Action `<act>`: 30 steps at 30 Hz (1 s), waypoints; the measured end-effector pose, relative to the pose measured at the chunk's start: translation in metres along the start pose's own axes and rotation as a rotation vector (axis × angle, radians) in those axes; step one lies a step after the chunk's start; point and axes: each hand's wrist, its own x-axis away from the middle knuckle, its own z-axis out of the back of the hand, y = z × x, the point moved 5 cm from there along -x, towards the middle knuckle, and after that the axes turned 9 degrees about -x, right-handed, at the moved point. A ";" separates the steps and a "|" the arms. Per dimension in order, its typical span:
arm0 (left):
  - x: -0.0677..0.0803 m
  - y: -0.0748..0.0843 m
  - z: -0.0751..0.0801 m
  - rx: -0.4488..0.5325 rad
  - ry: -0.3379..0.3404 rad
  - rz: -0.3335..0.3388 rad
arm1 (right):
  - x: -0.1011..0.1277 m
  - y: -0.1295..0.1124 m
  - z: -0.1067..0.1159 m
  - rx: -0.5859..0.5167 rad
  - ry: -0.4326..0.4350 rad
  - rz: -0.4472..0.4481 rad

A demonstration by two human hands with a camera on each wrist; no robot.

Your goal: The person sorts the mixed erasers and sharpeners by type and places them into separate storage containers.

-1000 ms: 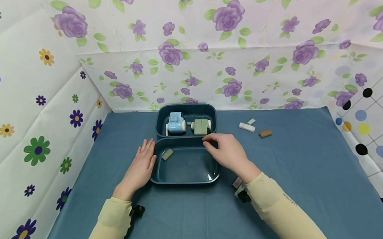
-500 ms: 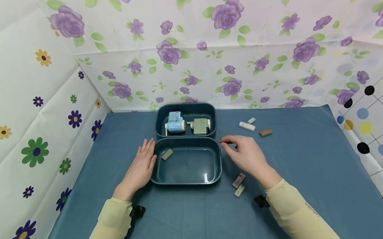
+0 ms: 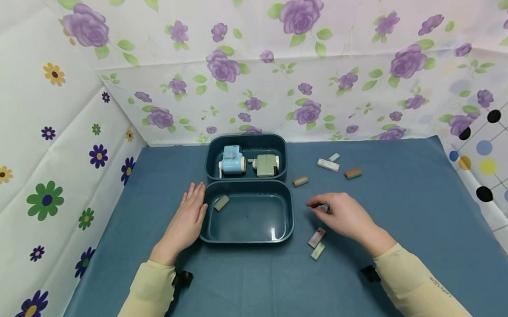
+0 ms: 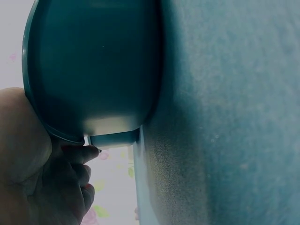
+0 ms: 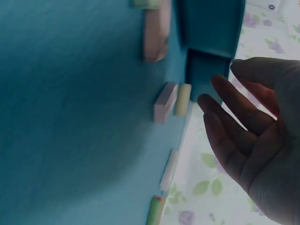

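Note:
My left hand (image 3: 185, 217) rests with straight fingers against the left wall of the front dark-teal tray (image 3: 246, 243); a greenish eraser (image 3: 222, 203) lies inside it. In the left wrist view the fingers touch the tray's outer side. My right hand (image 3: 342, 217) hovers right of that tray, fingers loosely bent and apart. The right wrist view shows nothing between them. Below the hand sits a pale eraser (image 5: 165, 103), mostly covered in the head view. A tan eraser (image 3: 301, 181) lies beyond the fingertips. Nearer me are a pinkish eraser (image 3: 317, 237) and a light green eraser (image 3: 317, 251).
Behind stands a second teal tray (image 3: 210, 175), holding a blue crank pencil sharpener (image 3: 232, 160) and a green one (image 3: 266, 164). At the back right lie a white eraser (image 3: 328, 164), a smaller pale eraser (image 3: 334, 157) and an orange-green eraser (image 3: 353, 173). Patterned cloth walls border the table.
My right hand has moved from the front tray's back right rim, rightward past the tan eraser, then towards me, uncovering that eraser and the two nearer ones. The left hand has stayed still.

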 end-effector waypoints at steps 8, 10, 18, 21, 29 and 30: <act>0.000 0.000 0.000 0.011 -0.002 0.005 | 0.016 0.006 -0.006 0.079 -0.154 0.083; 0.000 0.000 0.000 0.010 -0.003 0.011 | 0.017 0.006 -0.007 0.097 -0.184 0.108; 0.000 0.000 0.000 0.009 -0.010 0.024 | 0.023 0.000 -0.014 0.117 -0.287 0.236; 0.000 0.000 0.000 0.012 -0.012 0.026 | 0.025 -0.002 -0.016 0.105 -0.308 0.277; 0.000 0.001 0.002 0.019 -0.002 0.011 | 0.024 0.001 -0.020 0.143 -0.294 0.286; 0.001 0.001 0.002 0.018 -0.004 0.009 | 0.024 0.001 -0.020 0.146 -0.287 0.291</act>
